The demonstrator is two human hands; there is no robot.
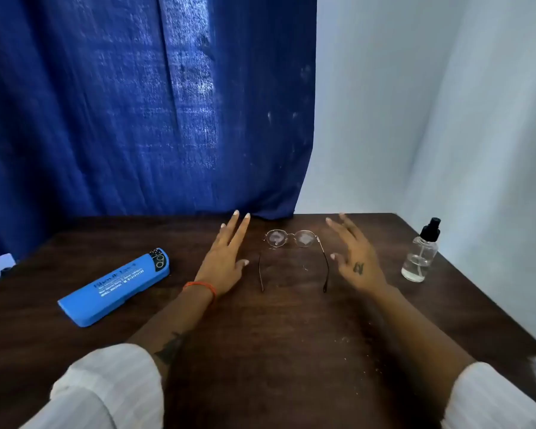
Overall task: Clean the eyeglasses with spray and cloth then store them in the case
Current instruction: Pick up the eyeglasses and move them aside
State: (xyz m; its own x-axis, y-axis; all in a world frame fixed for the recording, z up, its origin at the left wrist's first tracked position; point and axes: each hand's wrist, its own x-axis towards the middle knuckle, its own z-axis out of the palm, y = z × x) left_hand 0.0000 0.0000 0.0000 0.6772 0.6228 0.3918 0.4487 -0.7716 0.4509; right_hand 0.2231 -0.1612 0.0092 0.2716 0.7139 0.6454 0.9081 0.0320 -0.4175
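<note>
Tabletop [276, 351]: dark brown wood, fine grain, matte; fills the lower half of the frame; pale specks and smears scattered centre and lower right
Eyeglasses [293, 258]: centre of frame, on the tabletop; thin metal frame, round lenses, both lenses smudged with whitish patches; temples unfolded, pointing toward the lower edge; lenses toward the far edge
Left hand [225, 263]: just left of the eyeglasses, apart from them; fingers straight and spread, holding nothing; whether the palm touches the wood cannot be told; orange thread band at the wrist; white striped sleeve [106, 388] lower left
Right hand [355, 258]: just right of the eyeglasses, not touching; fingers loosely extended, slightly bent, holding nothing; small dark mark on the back
Case [115, 287]: left of centre, well apart from the eyeglasses; long, rounded, bright blue, smooth hard shell, lid down; printed lettering, lying at a slant
Spray bottle [420, 253]: right side, upright; clear cylindrical body, little clear liquid, black pump cap
Backdrop: coarse-weave blue curtain [136, 103] upper left; pale smooth wall [430, 103] upper right
</note>
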